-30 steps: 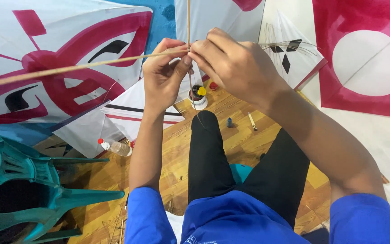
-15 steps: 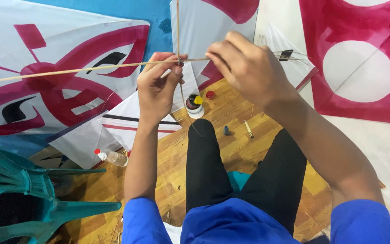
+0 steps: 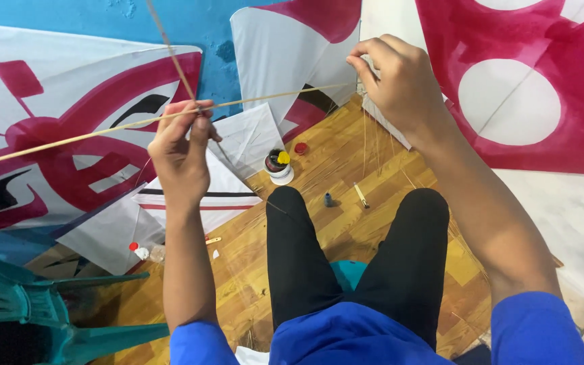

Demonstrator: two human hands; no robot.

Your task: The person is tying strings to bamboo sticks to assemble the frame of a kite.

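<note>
My left hand [image 3: 182, 152] pinches the spot where two thin bamboo sticks cross: a long one [image 3: 89, 132] running left to right and a second one [image 3: 167, 47] rising toward the top edge. My right hand [image 3: 400, 84] is raised at the upper right, fingers pinched together near the long stick's right end; whether it holds a thread is too fine to tell. I sit with black-trousered legs [image 3: 299, 257] stretched over a wooden floor [image 3: 346, 169].
Large white kites with red and black shapes [image 3: 49, 149] lie left, another red-and-white kite [image 3: 522, 94] right. A small pot with coloured spools [image 3: 280, 165], a red cap [image 3: 301, 148], a small dark bottle [image 3: 328, 200] and a teal plastic chair [image 3: 28, 318] lie around.
My hands, close together at the crossing before, have drawn apart: the right hand moved up and to the right, the left stays pinching the crossed sticks. The view shifted.
</note>
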